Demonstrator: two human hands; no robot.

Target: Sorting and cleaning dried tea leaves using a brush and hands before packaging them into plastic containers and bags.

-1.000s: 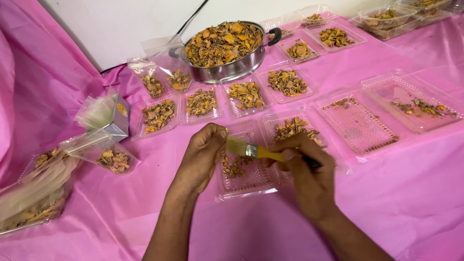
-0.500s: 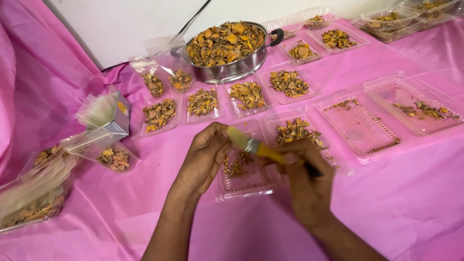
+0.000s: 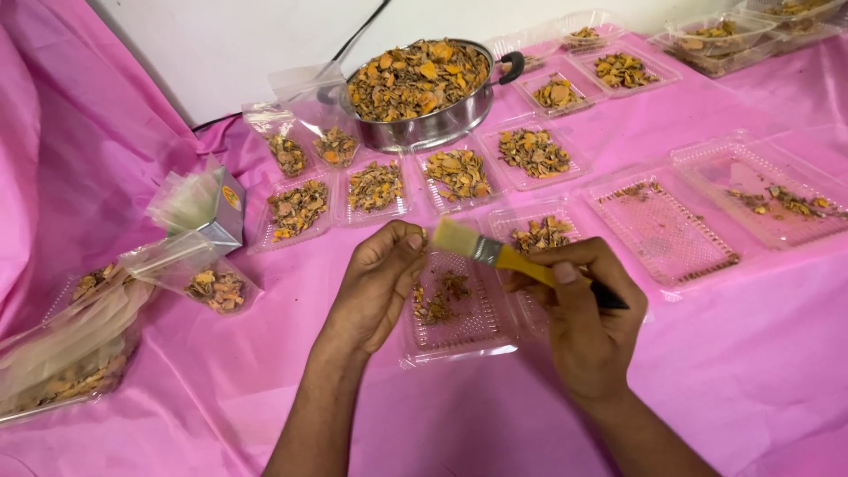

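right hand [image 3: 587,331]: fingers were closed around a small paintbrush [image 3: 521,262], yellow handle with a dark end, bristles pointing left toward the other hand
left hand [image 3: 380,283]: curled into a loose fist, fingertips pinched together just beside the bristles; whether it held anything, I could not tell
hands: near each other, not touching, both over the same tray
clear tray [image 3: 459,318]: lay open on the pink cloth [image 3: 751,371] right under the hands, ribbed bottom, a few orange-brown dried chips inside
brush position: held above the tray's upper edge, tilted, bristle end higher up in frame
steel pan [image 3: 420,93]: sat at the far side of the table, heaped with the same dried chips, black handle to the right
filled trays [image 3: 459,172]: a row of small clear ones sat between pan and hands, each with a pile of chips
empty ribbed tray [image 3: 662,230]: sat right of the hands, nearly bare
bags [image 3: 79,336]: clear plastic, lay at the left edge, some with chips inside
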